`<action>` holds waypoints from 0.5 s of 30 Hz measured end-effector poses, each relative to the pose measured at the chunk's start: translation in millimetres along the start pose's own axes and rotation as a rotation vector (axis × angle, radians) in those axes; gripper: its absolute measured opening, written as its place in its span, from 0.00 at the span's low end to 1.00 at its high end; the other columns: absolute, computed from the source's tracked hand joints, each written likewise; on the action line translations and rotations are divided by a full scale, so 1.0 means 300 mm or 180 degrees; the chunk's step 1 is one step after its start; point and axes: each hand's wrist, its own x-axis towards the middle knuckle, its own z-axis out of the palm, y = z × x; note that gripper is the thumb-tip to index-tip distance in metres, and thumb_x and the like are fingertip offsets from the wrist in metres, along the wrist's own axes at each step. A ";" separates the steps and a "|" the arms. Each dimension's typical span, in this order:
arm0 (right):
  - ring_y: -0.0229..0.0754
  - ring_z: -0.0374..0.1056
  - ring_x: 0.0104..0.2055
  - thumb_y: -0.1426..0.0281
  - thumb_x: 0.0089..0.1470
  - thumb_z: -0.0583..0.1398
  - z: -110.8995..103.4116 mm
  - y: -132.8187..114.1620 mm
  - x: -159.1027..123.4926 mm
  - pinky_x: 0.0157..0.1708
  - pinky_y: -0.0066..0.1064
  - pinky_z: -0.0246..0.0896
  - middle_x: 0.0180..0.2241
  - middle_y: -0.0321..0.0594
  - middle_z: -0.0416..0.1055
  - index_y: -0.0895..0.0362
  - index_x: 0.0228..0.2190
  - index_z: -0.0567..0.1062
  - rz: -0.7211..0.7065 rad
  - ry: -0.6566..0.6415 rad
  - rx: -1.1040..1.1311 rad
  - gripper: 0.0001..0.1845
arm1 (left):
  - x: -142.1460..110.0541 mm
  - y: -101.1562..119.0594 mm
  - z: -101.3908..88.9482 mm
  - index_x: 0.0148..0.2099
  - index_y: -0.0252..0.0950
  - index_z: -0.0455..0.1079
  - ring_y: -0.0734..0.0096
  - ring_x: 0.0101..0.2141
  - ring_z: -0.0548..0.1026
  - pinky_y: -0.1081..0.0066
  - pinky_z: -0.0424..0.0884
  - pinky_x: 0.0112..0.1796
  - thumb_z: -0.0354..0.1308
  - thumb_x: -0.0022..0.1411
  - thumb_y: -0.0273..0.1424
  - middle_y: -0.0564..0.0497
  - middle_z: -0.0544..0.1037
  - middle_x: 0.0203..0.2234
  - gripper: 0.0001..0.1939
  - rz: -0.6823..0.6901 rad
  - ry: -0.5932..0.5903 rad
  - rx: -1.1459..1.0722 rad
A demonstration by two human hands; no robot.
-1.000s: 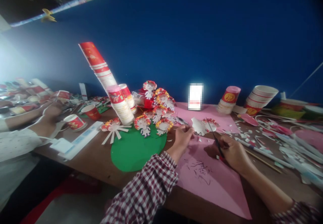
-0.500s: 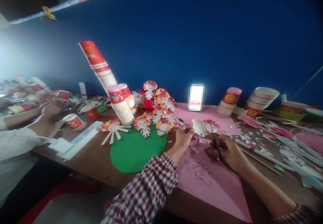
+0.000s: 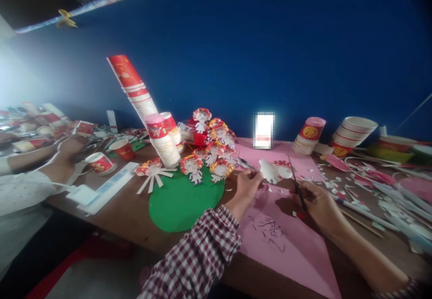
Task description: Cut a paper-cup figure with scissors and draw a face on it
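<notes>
My left hand (image 3: 249, 185) pinches the edge of a white paper cut-out figure (image 3: 270, 171), which has a rim of red and yellow curls at its right end. My right hand (image 3: 313, 202) is closed on dark scissors (image 3: 297, 185), their tips pointing up just right of the figure's curled rim and apart from it. Under both hands lies a pink sheet (image 3: 297, 254) with dark pen scribbles. A small white scrap (image 3: 294, 214) shows below the scissors. Finished-looking curly-haired paper figures (image 3: 192, 169) lie left of my left hand, partly over a green paper disc (image 3: 185, 204).
Paper-cup stacks (image 3: 164, 141) stand at the left, one tall and leaning, with more cups (image 3: 309, 135) at the right. Paper scraps (image 3: 340, 186) and a thin stick (image 3: 362, 223) cover the right side. A power strip (image 3: 111, 186) and a co-worker's arm (image 3: 64, 159) are at the left.
My right hand has drawn the scissors to the right, away from the paper figure. A small white scrap now shows below them. My left hand keeps its pinch on the figure.
</notes>
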 end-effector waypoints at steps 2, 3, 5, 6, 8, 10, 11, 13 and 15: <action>0.38 0.64 0.21 0.62 0.32 0.71 0.000 0.000 -0.001 0.18 0.27 0.62 0.18 0.34 0.64 0.56 0.17 0.61 0.0006 -0.0023 0.0129 0.24 | 0.003 -0.007 0.000 0.24 0.32 0.69 0.79 0.18 0.68 0.76 0.66 0.23 0.62 0.46 0.25 0.55 0.70 0.17 0.04 0.0001 -0.0022 -0.0004; 0.37 0.64 0.21 0.62 0.32 0.72 0.003 0.000 -0.003 0.19 0.28 0.63 0.18 0.33 0.63 0.56 0.17 0.60 -0.0003 -0.0015 0.0183 0.25 | 0.007 -0.012 -0.001 0.25 0.32 0.69 0.79 0.18 0.68 0.76 0.65 0.23 0.62 0.46 0.25 0.55 0.70 0.17 0.04 0.0017 -0.0044 0.0018; 0.37 0.64 0.21 0.63 0.31 0.72 0.011 -0.001 -0.010 0.19 0.29 0.64 0.18 0.34 0.64 0.56 0.16 0.60 -0.0005 -0.0008 0.0234 0.25 | 0.015 -0.022 -0.006 0.25 0.32 0.69 0.79 0.18 0.68 0.76 0.65 0.23 0.63 0.47 0.26 0.55 0.70 0.17 0.05 0.0047 -0.0111 0.0017; 0.37 0.64 0.21 0.63 0.30 0.73 0.016 -0.002 -0.014 0.19 0.29 0.65 0.18 0.34 0.64 0.56 0.16 0.60 0.0029 -0.0023 0.0251 0.26 | 0.019 -0.025 -0.010 0.26 0.33 0.69 0.80 0.19 0.67 0.76 0.65 0.23 0.64 0.47 0.27 0.55 0.69 0.17 0.06 0.0029 -0.0143 -0.0095; 0.39 0.65 0.22 0.62 0.31 0.73 0.024 -0.007 -0.023 0.19 0.31 0.66 0.20 0.36 0.67 0.56 0.17 0.61 0.0195 -0.0113 0.0384 0.25 | 0.024 -0.024 -0.019 0.28 0.33 0.70 0.81 0.20 0.67 0.78 0.65 0.25 0.65 0.48 0.28 0.55 0.70 0.20 0.07 -0.0135 -0.0220 -0.0628; 0.39 0.66 0.22 0.60 0.32 0.72 0.029 -0.018 -0.032 0.19 0.32 0.67 0.22 0.37 0.68 0.56 0.18 0.62 0.0412 -0.0246 0.0649 0.25 | 0.024 -0.013 -0.027 0.30 0.34 0.69 0.82 0.23 0.68 0.79 0.66 0.26 0.67 0.47 0.28 0.55 0.71 0.23 0.09 -0.0384 -0.0341 -0.1339; 0.37 0.65 0.20 0.59 0.34 0.71 0.030 -0.024 -0.036 0.18 0.31 0.66 0.22 0.36 0.68 0.56 0.20 0.63 0.0509 -0.0304 0.0771 0.24 | 0.022 -0.005 -0.030 0.30 0.35 0.69 0.82 0.25 0.69 0.79 0.66 0.28 0.68 0.47 0.28 0.55 0.71 0.25 0.10 -0.0481 -0.0435 -0.1611; 0.33 0.60 0.16 0.55 0.39 0.69 0.030 -0.036 -0.042 0.15 0.27 0.60 0.20 0.35 0.67 0.56 0.22 0.66 0.0627 -0.0427 0.0937 0.22 | 0.011 0.011 -0.034 0.30 0.35 0.68 0.79 0.29 0.71 0.79 0.68 0.31 0.69 0.46 0.29 0.54 0.71 0.27 0.12 -0.0556 -0.0731 -0.1839; 0.30 0.56 0.14 0.53 0.45 0.65 0.031 -0.042 -0.045 0.12 0.24 0.52 0.19 0.34 0.67 0.57 0.24 0.67 0.0702 -0.0619 0.0944 0.21 | -0.006 0.024 -0.032 0.30 0.35 0.69 0.79 0.31 0.71 0.77 0.69 0.34 0.70 0.47 0.30 0.54 0.71 0.28 0.12 -0.0537 -0.1116 -0.1780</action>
